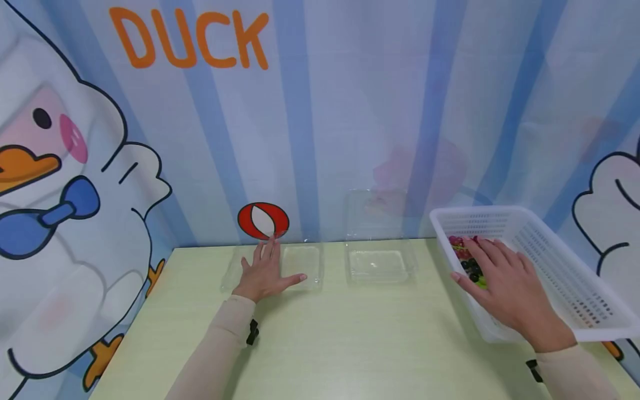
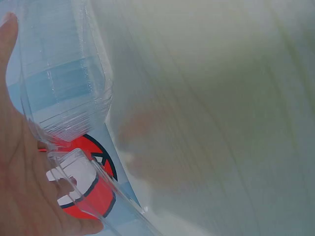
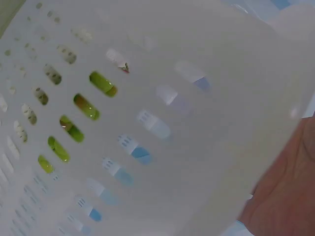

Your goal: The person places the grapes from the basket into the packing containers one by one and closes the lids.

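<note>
- As I watch from afar through the head view, the left hand [image 1: 265, 272] lies over the first clear plastic box [image 1: 303, 262], its two halves spread side by side; I take it to be steadying so light a thing.
- That grip is wide: straight fingers, thumb out to the side, nothing pinched that I can see.
- The right hand [image 1: 507, 286] reaches over the rim of a white slotted plastic basket [image 1: 562, 247], thumb across the side wall, fingers stretched above the fruit. I read this grip as wide too; whether the fingertips touch I cannot tell.
- Small round fruit, probably grapes, lies in the basket's left part: red grapes [image 1: 456, 241] behind, black grapes [image 1: 470, 266] nearer, then green fruit [image 1: 482, 281], which my right wrist view also shows through the slots.
- A second clear plastic box [image 1: 377, 265] stands between hands, its lid upright by the curtain, which I judge leaves the base easy to reach.
- The surface [image 1: 370, 344] is pale yellow-green with faint wood grain.
- Behind it I see a blue-striped curtain [image 1: 340, 111] printed with white cartoon ducks, orange "DUCK" lettering [image 1: 187, 39] and a red-and-white oval [image 1: 248, 221].
</note>
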The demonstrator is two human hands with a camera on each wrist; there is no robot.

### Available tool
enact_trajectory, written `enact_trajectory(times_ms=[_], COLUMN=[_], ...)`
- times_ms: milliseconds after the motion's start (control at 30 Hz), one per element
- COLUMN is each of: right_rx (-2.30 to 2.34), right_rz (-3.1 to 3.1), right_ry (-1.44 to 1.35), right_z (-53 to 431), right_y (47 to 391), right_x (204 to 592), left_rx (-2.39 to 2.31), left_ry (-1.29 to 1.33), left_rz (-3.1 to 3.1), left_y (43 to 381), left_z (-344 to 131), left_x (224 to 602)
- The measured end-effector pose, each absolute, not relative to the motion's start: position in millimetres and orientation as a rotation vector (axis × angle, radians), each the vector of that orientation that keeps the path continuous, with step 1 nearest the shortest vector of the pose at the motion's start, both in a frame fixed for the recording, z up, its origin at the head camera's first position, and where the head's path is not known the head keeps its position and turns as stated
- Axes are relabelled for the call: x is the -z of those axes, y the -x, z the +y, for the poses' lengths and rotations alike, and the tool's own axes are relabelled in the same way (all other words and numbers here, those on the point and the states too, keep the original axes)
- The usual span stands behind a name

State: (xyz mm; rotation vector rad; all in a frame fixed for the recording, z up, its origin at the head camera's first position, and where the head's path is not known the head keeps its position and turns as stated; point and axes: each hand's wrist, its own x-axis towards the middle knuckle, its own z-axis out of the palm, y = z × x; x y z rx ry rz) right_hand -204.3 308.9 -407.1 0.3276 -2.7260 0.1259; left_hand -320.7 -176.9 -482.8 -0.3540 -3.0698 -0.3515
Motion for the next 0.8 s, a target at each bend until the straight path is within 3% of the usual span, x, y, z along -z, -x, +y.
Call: enact_trajectory(times_ms=[800], right_rx=[-0.066], right_rz=[-2.822], right_ry=[-0.310], right_z=[327], right_y=[211], right_x=[395], left_rx=[0.503], left_ry=[0.347], left_rz=[-3.186], left_y=[327], left_z=[-179], left_x=[482])
